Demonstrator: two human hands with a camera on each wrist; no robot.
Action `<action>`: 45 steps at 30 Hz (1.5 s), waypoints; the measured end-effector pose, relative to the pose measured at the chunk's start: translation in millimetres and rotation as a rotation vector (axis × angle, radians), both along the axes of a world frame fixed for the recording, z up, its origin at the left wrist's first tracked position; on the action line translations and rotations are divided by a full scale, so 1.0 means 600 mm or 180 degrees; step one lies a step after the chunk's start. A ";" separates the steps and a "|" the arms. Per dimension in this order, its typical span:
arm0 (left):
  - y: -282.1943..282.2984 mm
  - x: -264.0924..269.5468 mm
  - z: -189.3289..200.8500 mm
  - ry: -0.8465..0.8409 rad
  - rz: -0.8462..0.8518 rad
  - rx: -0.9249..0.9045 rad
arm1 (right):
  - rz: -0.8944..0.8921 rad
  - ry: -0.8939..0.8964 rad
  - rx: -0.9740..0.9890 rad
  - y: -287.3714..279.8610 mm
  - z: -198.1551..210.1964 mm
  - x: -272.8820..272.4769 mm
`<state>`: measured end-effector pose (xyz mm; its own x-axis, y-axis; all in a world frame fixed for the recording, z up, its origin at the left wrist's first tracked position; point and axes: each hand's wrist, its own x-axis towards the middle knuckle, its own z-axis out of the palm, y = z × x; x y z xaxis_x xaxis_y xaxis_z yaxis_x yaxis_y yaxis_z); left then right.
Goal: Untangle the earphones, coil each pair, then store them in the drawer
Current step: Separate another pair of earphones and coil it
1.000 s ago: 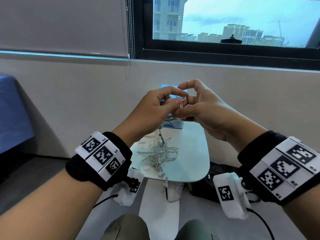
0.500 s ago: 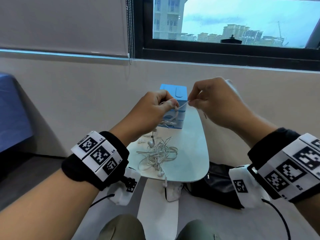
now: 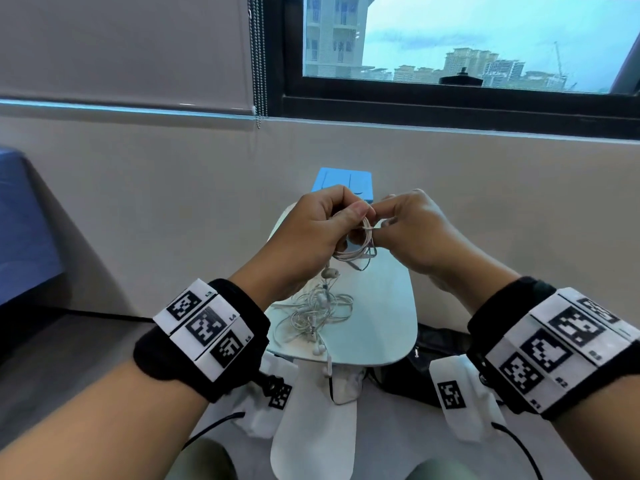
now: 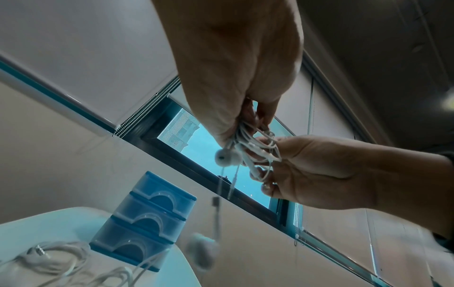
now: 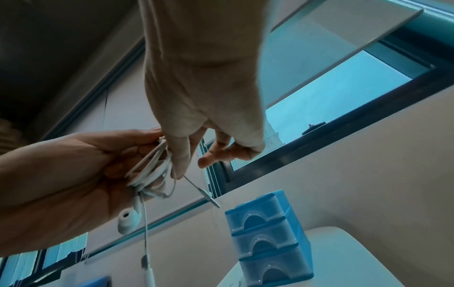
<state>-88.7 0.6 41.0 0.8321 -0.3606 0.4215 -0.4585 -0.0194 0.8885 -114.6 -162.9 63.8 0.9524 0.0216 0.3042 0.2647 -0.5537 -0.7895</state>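
The worktop at centre frame carries the blue drawer box at its far end and a tangled heap of earphones nearer the camera. Above them, the hands have closed together again after drawing a short length of cord taut half a second ago. The left hand has its fingers curled round a coiled pair; the right hand pinches the loose tail against it. This coil looks nearly finished; storing comes next, and the heap remains.

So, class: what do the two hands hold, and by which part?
Left hand grips the coiled earphones by their loops; right hand pinches the cable's free end.
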 end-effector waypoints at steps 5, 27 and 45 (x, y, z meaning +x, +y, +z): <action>-0.002 0.003 0.005 0.0018 0.0097 -0.0159 | 0.0434 0.0534 0.1185 0.001 0.001 -0.005; 0.015 0.010 -0.005 -0.0307 0.0423 0.0246 | 0.1130 0.1124 0.2483 0.002 -0.008 -0.016; 0.036 0.007 0.009 0.0164 0.0004 0.0381 | -0.0014 -0.0746 -0.1115 -0.032 0.002 0.010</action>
<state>-84.4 22.2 46.4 0.8519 -0.4048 0.3322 -0.4123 -0.1273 0.9021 -108.5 -182.0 65.2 0.8586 0.1585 0.4875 0.4119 -0.7795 -0.4719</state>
